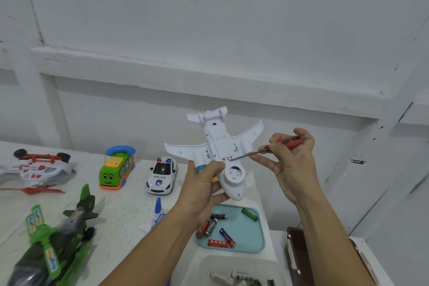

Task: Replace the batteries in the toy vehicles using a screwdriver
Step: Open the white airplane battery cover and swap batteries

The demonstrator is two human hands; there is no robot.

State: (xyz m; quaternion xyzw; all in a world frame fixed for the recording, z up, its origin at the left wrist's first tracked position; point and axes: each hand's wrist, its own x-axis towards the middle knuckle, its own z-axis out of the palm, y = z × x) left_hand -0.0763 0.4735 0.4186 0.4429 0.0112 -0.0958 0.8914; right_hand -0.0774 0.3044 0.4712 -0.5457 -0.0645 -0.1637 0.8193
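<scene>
Item in hand: white toy airplane (220,148), held above the desk (120,211), belly toward the camera, nose low, tail high. Left hand (202,183): fingers wrapped round the fuselage beside the nose, grasping it. Right hand (294,160): fingers clenched on the orange-and-black handle of the screwdriver (289,140); the shaft slants down-left and its tip meets the lower edge of the panel on the plane's belly. Below the hands: teal tray (253,234) holding loose batteries (217,242) in red, black, green and purple. Nearer the camera: white bin (209,262) with more cells, blurred. Right of the tray: brown case (299,255), partly out of view. On the desk, left side: police car (162,175), upright; green bus (117,167) with a blue handle on top; red-and-white helicopter (37,169), lying wheels up; green helicopter (53,239) in the near corner. Small blue-and-white toy (157,211), half hidden behind the left forearm.
</scene>
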